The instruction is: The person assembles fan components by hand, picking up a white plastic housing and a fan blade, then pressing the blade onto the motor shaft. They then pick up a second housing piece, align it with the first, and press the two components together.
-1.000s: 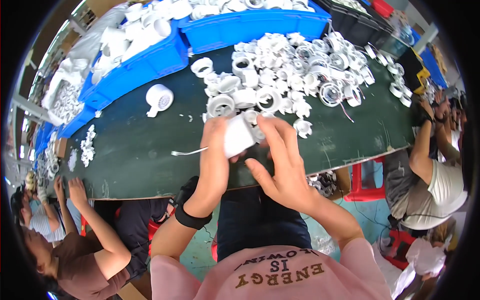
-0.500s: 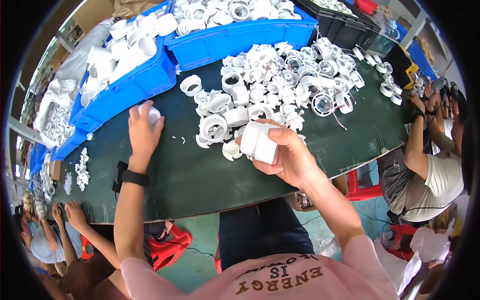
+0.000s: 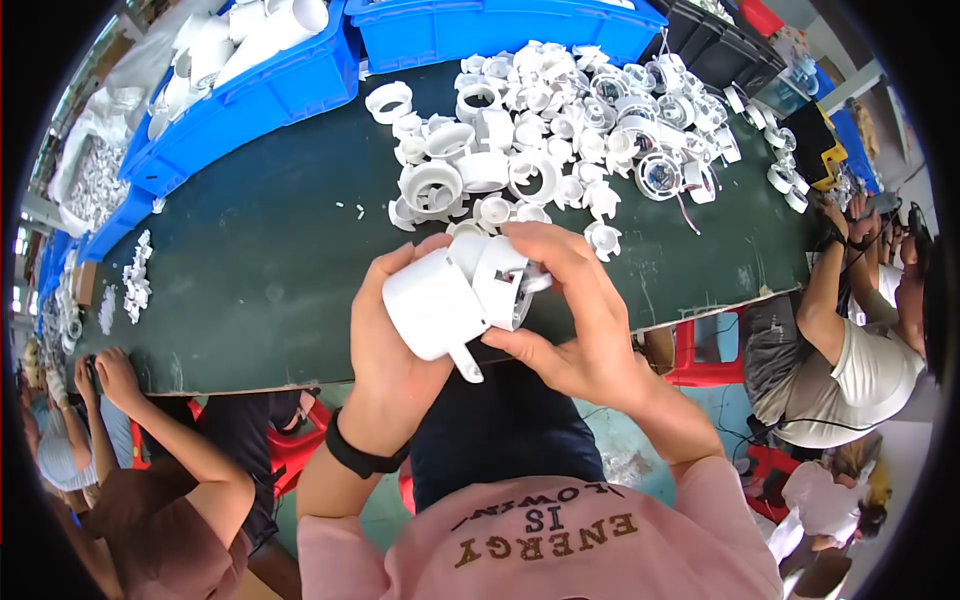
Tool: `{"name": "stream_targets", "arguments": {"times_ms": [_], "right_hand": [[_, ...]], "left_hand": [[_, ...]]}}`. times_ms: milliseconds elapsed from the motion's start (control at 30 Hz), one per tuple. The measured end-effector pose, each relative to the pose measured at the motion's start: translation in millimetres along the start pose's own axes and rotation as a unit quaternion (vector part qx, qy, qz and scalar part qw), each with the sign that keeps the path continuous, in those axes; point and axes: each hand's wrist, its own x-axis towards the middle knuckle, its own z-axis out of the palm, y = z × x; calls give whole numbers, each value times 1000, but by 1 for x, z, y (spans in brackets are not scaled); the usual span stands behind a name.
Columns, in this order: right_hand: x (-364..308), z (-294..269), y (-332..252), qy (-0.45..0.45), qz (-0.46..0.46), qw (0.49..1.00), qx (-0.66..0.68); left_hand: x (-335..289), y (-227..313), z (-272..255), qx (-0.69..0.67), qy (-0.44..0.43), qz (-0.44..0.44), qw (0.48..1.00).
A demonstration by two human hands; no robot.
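Both of my hands meet above the front edge of the green table (image 3: 250, 290). In the curled fingers of my left hand (image 3: 385, 385) is a smooth white plastic cylindrical housing (image 3: 432, 305), tilted, with a narrow tab sticking out toward me. Against its right end sits a shorter white plastic ring part (image 3: 495, 283) with an open side and something dark inside. My right hand (image 3: 592, 335) grips that ring part between thumb and fingers. Whether the two parts are locked together I cannot tell. Just beyond my hands lies a heap of white plastic rings and clawed caps (image 3: 485, 170).
Blue bins (image 3: 255, 125) of white parts line the far side, with a black crate (image 3: 705, 40) at far right. Small white pieces (image 3: 138, 280) lie at left. Ring parts with wires (image 3: 660, 178) are at right. Co-workers' arms (image 3: 120, 380) rest at both table ends.
My left hand has come from the far left of the table to meet my right. The right hand has drawn nearer to me, and both now hold white parts pressed together.
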Motion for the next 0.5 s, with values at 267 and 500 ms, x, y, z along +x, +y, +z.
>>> {"name": "stream_targets", "arguments": {"times_ms": [267, 500], "right_hand": [[-19, -16, -18, -102, 275, 840, 458], [-22, -21, -10, -84, -23, 994, 66]], "left_hand": [[-4, -26, -8, 460, -249, 513, 680], [-30, -26, 8, 50, -22, -15, 998]]}}
